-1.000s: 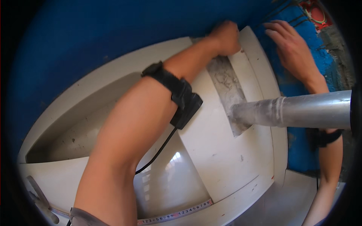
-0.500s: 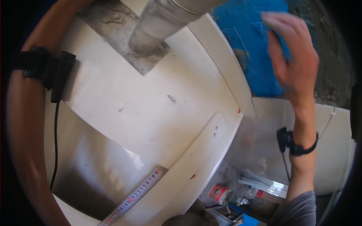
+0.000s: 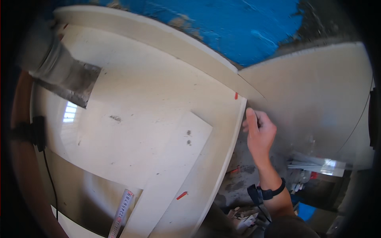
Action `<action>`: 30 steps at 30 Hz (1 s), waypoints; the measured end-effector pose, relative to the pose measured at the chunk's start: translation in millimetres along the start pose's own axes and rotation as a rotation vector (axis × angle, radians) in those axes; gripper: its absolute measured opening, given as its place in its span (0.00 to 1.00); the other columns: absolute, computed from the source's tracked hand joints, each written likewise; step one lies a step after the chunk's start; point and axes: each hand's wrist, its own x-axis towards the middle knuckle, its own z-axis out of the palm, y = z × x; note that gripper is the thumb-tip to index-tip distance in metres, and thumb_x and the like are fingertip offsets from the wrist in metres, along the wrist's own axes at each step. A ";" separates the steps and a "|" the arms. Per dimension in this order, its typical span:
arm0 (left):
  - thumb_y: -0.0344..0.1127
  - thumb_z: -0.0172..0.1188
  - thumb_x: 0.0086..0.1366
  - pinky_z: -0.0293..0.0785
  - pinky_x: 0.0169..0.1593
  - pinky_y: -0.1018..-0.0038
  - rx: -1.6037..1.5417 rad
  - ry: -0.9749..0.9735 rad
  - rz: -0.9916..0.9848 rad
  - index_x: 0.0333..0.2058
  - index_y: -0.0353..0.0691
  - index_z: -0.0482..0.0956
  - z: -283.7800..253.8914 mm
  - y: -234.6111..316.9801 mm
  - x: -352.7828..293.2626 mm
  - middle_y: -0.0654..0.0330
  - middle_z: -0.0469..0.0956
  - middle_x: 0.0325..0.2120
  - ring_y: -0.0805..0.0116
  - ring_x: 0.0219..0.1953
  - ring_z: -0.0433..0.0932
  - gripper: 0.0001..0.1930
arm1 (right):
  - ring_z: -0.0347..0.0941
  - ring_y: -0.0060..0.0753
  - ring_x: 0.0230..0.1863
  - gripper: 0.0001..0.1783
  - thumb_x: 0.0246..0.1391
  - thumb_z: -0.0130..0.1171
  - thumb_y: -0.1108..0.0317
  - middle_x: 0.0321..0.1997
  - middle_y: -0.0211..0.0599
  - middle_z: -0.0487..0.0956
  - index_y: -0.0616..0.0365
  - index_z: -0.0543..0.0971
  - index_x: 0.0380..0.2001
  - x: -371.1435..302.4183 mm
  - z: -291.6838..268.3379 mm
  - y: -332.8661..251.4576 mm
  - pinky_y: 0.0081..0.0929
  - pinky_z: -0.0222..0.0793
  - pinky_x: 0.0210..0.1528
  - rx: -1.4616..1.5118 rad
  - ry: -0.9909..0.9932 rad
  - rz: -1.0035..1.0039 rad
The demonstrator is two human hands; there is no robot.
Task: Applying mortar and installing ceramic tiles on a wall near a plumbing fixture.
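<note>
My right hand (image 3: pixel 260 135) is beside the front edge of a large cream tile slab (image 3: pixel 158 87), near its right corner. Its fingers are curled in and the thumb points up; whether something small is between them is hidden. Close by, a small red wedge (image 3: pixel 236 95) sits in the corner where the slab meets an upright tile strip (image 3: pixel 186 47). My left forearm (image 3: pixel 22 166) runs up the left edge, strapped with a black device (image 3: pixel 37 133); the left hand is out of sight. A loose tile strip (image 3: pixel 170 170) lies across the slab.
A thick grey pipe (image 3: pixel 55 59) passes through a rough cutout at upper left. A measuring tape blade (image 3: pixel 121 214) lies at the bottom, left of another red wedge (image 3: pixel 181 195). Behind are a blue-coated wall (image 3: pixel 238 31) and wall tile (image 3: pixel 313 91); debris (image 3: pixel 242 217) lies low right.
My view has swung to the right, so the pipe now sits farther left. My right hand has come down from in front of the blue wall to the slab's edge, its fingers curling in.
</note>
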 end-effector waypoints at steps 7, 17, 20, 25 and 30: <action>0.36 0.68 0.66 0.76 0.44 0.74 -0.048 0.000 0.079 0.62 0.34 0.71 -51.0 -73.4 34.9 0.58 0.80 0.39 0.71 0.43 0.78 0.28 | 0.69 0.23 0.14 0.27 0.61 0.70 0.52 0.11 0.34 0.75 0.68 0.81 0.20 34.8 -0.6 5.1 0.25 0.63 0.21 -0.146 0.153 0.079; 0.33 0.70 0.64 0.61 0.48 0.82 -0.002 -0.078 0.161 0.56 0.34 0.71 -46.0 -81.9 36.4 0.67 0.68 0.37 0.79 0.40 0.64 0.25 | 0.68 0.21 0.13 0.29 0.60 0.69 0.47 0.12 0.34 0.76 0.69 0.83 0.23 34.8 -9.0 8.4 0.23 0.62 0.18 0.136 0.192 0.188; 0.32 0.70 0.65 0.62 0.46 0.82 -0.033 -0.071 0.172 0.55 0.34 0.71 -57.4 -92.6 43.8 0.68 0.66 0.35 0.78 0.38 0.64 0.24 | 0.68 0.20 0.13 0.29 0.61 0.69 0.48 0.12 0.34 0.76 0.69 0.84 0.24 34.7 -8.4 8.3 0.23 0.63 0.18 0.163 0.195 0.212; 0.32 0.69 0.66 0.67 0.58 0.74 0.050 -0.143 -0.005 0.60 0.32 0.67 -66.0 -102.6 46.9 0.57 0.75 0.44 0.68 0.49 0.74 0.28 | 0.67 0.24 0.12 0.29 0.59 0.71 0.49 0.11 0.36 0.75 0.67 0.81 0.20 31.9 2.4 19.4 0.26 0.61 0.18 0.103 0.244 0.129; 0.31 0.70 0.64 0.66 0.46 0.81 -0.012 -0.139 0.019 0.57 0.34 0.69 -59.4 -92.7 43.3 0.66 0.70 0.33 0.77 0.37 0.70 0.26 | 0.61 0.43 0.11 0.27 0.53 0.75 0.53 0.11 0.42 0.68 0.63 0.76 0.15 34.1 9.3 41.5 0.34 0.58 0.18 -0.208 0.302 -0.189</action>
